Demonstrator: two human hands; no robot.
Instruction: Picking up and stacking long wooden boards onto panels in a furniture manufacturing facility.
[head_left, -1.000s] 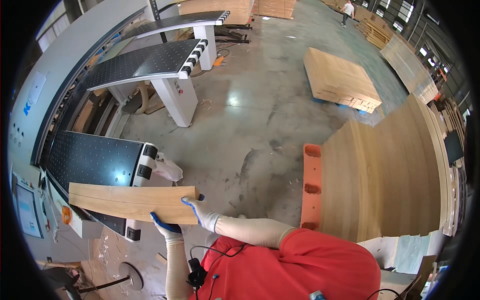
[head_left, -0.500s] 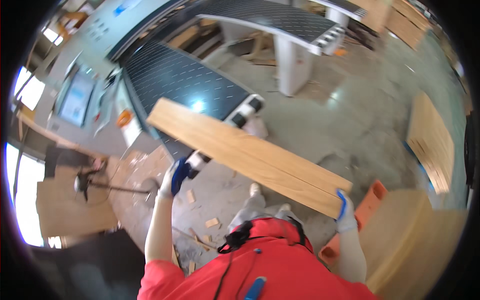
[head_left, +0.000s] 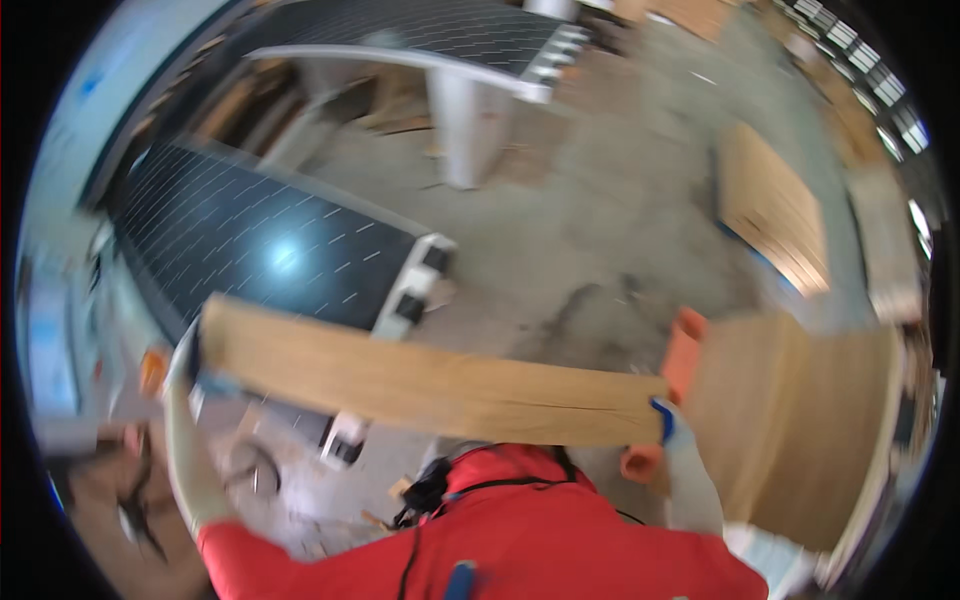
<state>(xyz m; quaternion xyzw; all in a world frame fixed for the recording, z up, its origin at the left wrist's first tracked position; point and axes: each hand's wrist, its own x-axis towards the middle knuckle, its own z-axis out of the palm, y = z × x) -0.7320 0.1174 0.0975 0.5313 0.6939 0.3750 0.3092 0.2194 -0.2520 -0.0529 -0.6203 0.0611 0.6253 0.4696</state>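
Observation:
A long light-brown wooden board (head_left: 430,385) is held level across the front of my body, above the floor. My left hand (head_left: 188,358), in a dark-blue and white glove, is closed on its left end; some of the fingers are blurred. Around the right end, my right hand (head_left: 672,420) in a matching glove is closed, with blue fingertips over the edge. The board's left part overlaps the near edge of a black slotted table (head_left: 280,235) with a black-and-white end.
A second slotted table (head_left: 400,30) on a white leg stands farther off. Stacked boards (head_left: 770,200) lie at the far right. Nearer on the right is a pile of wide wooden panels (head_left: 800,420) beside an orange beam (head_left: 684,350). Wood scraps litter the floor at lower left.
My view has turned right. My left hand has gone from below the board's middle to its left end. The board has swung from slanting to nearly level, closer to my body.

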